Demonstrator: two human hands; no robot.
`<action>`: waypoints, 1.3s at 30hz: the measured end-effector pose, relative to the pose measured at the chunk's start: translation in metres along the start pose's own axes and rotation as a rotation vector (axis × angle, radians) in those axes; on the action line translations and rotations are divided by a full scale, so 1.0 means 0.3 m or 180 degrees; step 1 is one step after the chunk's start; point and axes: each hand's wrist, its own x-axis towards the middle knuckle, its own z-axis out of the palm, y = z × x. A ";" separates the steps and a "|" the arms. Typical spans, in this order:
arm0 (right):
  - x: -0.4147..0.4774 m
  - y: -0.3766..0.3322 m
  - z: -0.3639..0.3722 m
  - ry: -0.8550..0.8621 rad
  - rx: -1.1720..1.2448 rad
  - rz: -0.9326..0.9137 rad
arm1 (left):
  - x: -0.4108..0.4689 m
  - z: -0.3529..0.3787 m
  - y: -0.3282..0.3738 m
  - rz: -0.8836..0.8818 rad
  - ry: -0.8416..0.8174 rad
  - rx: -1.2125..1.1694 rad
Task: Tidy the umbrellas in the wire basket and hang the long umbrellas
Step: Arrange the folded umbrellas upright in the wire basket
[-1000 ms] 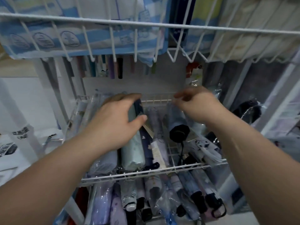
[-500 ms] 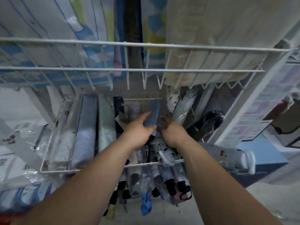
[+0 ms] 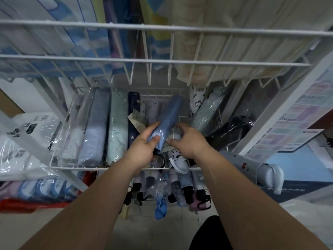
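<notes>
A white wire basket holds several folded umbrellas in clear sleeves. At its left lie a white one, a grey-blue one, a mint one and a navy one, side by side. My left hand grips a blue folded umbrella near its handle end, raised and tilted over the basket's middle. My right hand is beside it, fingertips at the umbrella's lower end over a white cartoon-print umbrella. A mint umbrella and a black one lean at the right.
An upper wire shelf with hanging fabric goods sits just above the basket. A lower tier holds more folded umbrellas. Plastic-wrapped white packs lie to the left. A grey umbrella sticks out at the right, past a white post.
The view has pulled back and risen. My left hand has left the mint umbrella at the left and now grips the blue one, lifted at an angle; my right hand has come down beside it.
</notes>
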 end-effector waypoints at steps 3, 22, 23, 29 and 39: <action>0.010 0.008 0.031 0.0075 0.0216 0.0004 | 0.009 0.002 -0.034 0.0119 0.0023 -0.0022; -0.153 0.067 0.077 0.1424 0.1180 0.0025 | -0.129 0.026 -0.003 0.0537 0.0625 0.0328; -0.150 0.067 0.079 0.1421 0.1117 -0.0002 | -0.130 0.032 0.003 0.0478 0.0666 0.0449; -0.134 0.106 0.135 0.1366 0.1188 -0.0236 | -0.132 -0.001 0.007 0.0263 -0.0020 0.1879; -0.116 0.148 0.138 0.1317 0.1368 -0.0404 | 0.040 -0.011 0.083 0.0181 -0.0313 0.2233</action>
